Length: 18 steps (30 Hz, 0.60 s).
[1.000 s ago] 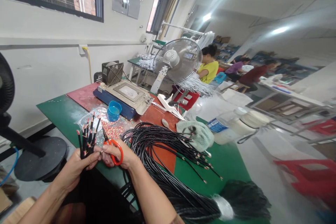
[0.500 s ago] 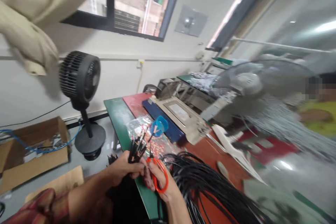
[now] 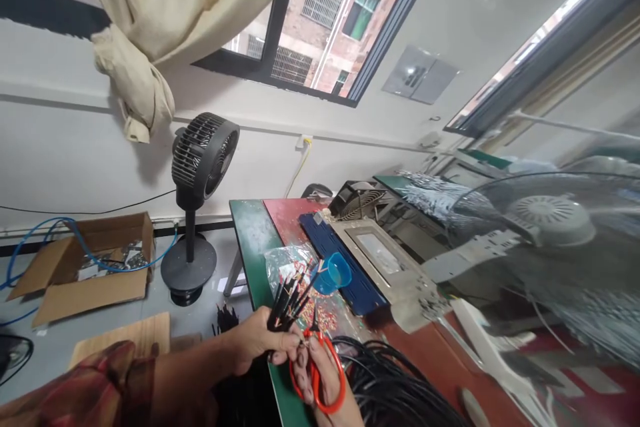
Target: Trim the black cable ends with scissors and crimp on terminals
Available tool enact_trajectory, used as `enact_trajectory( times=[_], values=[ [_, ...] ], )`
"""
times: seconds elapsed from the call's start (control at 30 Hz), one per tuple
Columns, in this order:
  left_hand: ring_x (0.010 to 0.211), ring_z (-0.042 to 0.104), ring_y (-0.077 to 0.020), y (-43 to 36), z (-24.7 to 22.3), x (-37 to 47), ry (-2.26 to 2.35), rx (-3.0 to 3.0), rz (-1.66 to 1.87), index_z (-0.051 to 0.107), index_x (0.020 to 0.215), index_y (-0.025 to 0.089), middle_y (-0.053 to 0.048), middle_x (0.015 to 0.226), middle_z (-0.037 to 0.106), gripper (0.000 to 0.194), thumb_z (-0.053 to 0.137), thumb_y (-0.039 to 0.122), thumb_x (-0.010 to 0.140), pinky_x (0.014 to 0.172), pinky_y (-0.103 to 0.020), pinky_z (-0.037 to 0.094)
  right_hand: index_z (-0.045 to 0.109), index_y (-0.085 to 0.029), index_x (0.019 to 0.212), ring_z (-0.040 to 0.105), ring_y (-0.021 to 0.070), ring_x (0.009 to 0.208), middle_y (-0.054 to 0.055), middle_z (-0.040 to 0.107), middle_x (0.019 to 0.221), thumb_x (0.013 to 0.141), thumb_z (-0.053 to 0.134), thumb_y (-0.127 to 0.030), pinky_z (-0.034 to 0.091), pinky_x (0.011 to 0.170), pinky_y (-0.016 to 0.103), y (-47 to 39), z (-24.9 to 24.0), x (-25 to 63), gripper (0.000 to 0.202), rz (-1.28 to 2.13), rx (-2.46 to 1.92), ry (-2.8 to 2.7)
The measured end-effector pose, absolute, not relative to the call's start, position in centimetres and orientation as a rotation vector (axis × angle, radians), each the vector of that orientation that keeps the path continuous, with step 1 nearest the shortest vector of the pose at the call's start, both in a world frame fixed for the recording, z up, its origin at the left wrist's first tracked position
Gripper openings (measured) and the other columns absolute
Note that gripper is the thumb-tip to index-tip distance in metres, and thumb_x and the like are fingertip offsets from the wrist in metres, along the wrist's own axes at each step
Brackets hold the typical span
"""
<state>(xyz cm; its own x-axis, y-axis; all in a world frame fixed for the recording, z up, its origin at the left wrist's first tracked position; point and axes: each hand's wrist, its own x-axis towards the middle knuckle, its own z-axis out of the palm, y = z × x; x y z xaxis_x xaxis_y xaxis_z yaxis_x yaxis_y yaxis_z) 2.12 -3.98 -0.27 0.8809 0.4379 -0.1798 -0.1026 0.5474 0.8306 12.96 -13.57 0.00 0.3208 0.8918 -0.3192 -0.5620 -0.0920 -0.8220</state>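
Note:
My left hand [image 3: 267, 340] is closed round a bundle of black cables [image 3: 287, 300], their stripped, coloured wire ends pointing up and away from me. Close beside it, my right hand [image 3: 317, 370] holds a pair of scissors [image 3: 340, 393] with red-orange handles, the fingers through the loops and the dark blades pointing away. The fingertips of both hands meet near the bottom of the bundle; what lies between them is too small to tell. A heap of long black cables [image 3: 385, 387] lies on the table just right of my right hand.
Beyond my hands, a blue plastic cup [image 3: 333, 273] stands beside a clear plastic bag [image 3: 285, 260] and scattered coloured bits [image 3: 320, 313]. A blue and beige machine [image 3: 380, 253] sits behind. A large fan [image 3: 550, 220] is on the right, a black fan [image 3: 203, 160] and cardboard box [image 3: 95, 273] on the left.
The view has swung left and up, so the scene sits farther right and lower. Both hands keep their hold on the cable bundle and the scissors; the scissors' loops show more fully.

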Motion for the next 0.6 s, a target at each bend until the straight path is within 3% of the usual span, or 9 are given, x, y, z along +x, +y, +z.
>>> enact_trajectory(
  times=[0.17, 0.6],
  values=[
    [0.038, 0.033, -0.0024, -4.1, -0.3, 2.3, 0.404, 0.91, 0.358, 0.06, 0.062, 0.009, 0.001, 0.052, 0.053, 0.031, 0.072, 0.037, 0.062, 0.04, -0.019, 0.019, 0.059, -0.02, 0.055, 0.04, 0.0105, 0.041, -0.001, 0.048, 0.045, 0.068, 0.069, -0.052, 0.034, 0.041, 0.024, -13.6, 0.6, 12.8, 0.036, 1.247, -1.088, -0.541],
    [0.034, 0.03, -0.001, -3.7, -0.4, 1.9, 0.368, 0.926, 0.241, 0.058, 0.057, 0.01, 0.002, 0.048, 0.053, 0.029, 0.072, 0.035, 0.061, 0.037, -0.019, 0.014, 0.058, -0.015, 0.059, 0.038, 0.0061, 0.036, -0.003, 0.049, 0.042, 0.074, 0.066, -0.046, 0.028, 0.039, 0.02, -13.8, -1.8, 12.9, 0.036, 1.306, -1.031, -0.515]
  ],
)
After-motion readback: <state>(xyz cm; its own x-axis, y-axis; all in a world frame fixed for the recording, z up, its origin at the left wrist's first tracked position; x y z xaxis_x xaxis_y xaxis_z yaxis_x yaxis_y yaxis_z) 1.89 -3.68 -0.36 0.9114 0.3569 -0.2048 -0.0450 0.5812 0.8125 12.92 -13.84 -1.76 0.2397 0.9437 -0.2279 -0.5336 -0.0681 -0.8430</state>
